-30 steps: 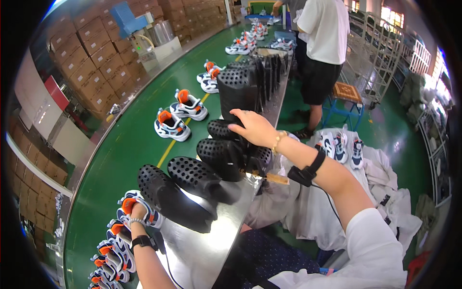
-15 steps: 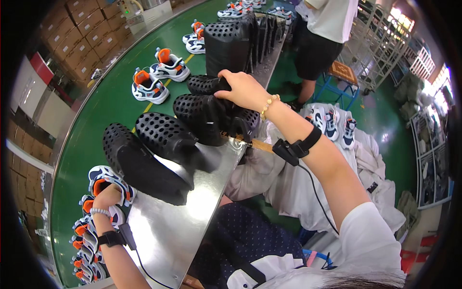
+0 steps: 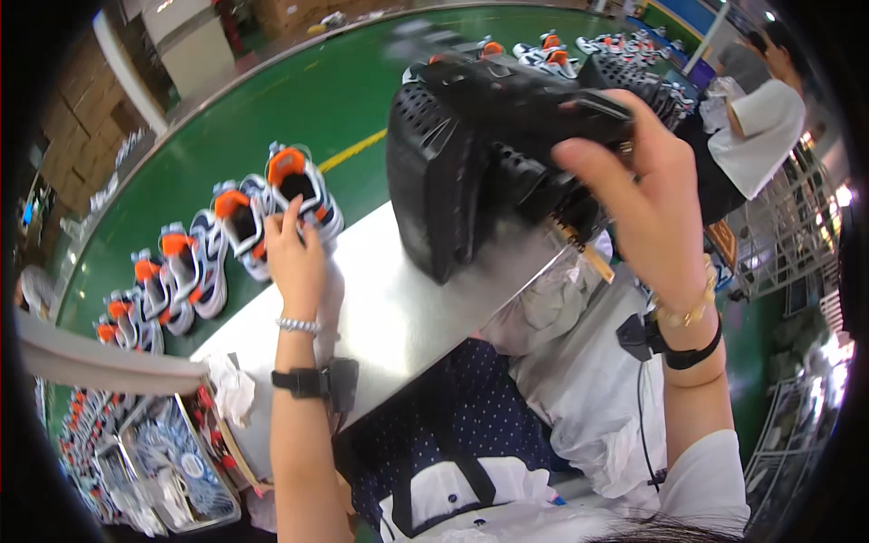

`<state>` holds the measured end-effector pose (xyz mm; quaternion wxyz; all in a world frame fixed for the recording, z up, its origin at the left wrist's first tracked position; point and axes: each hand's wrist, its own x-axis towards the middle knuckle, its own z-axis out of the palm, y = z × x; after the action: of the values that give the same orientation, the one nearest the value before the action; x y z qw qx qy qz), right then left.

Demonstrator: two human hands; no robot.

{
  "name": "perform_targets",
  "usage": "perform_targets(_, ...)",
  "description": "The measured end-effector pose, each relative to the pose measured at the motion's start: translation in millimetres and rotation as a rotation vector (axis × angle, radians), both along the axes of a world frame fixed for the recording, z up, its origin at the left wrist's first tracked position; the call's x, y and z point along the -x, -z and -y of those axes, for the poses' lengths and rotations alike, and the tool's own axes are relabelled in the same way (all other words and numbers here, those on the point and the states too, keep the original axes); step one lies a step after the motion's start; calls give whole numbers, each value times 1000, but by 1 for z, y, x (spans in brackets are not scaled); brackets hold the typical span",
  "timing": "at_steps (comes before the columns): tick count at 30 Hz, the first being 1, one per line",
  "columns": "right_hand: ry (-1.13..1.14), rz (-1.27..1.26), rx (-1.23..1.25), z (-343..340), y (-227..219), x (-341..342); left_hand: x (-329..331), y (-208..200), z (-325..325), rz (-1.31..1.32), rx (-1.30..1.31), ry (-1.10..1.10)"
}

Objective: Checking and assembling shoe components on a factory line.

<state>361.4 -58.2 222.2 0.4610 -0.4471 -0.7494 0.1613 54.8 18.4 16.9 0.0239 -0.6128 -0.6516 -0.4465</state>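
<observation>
My right hand grips the end of a dark, motion-blurred shoe form, fingers over it and thumb below. Beneath and beside it, black shoe forms with round holes stand bunched; the nearest upright one rests on the metal table. My left hand is at the near side of a white, navy and orange sneaker, fingers stretched and a little apart. Its fingertips overlap the sneaker's rim; whether they press on it I cannot tell. Another sneaker stands just left of that hand.
Several more sneakers line the green conveyor belt beyond the table. A pale curved bar crosses at left, above a tray of small bluish parts. White cloth drapes at right. A co-worker stands at far right.
The view has swung left. My left hand has come out of one sneaker's opening and is now beside another. My right hand has lifted a black form above the others.
</observation>
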Motion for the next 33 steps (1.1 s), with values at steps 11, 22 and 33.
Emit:
perform_targets(11, 33, 869, 154, -132, 87, 222, 9, 38, -6, 24, 103, -96)
perform_targets(22, 67, 968, 143, -180, 150, 277, 16, 34, 3, 63, 176, -149)
perform_targets(33, 120, 865, 301, -213, 164, 294, 18, 19, 3, 80, 164, -116)
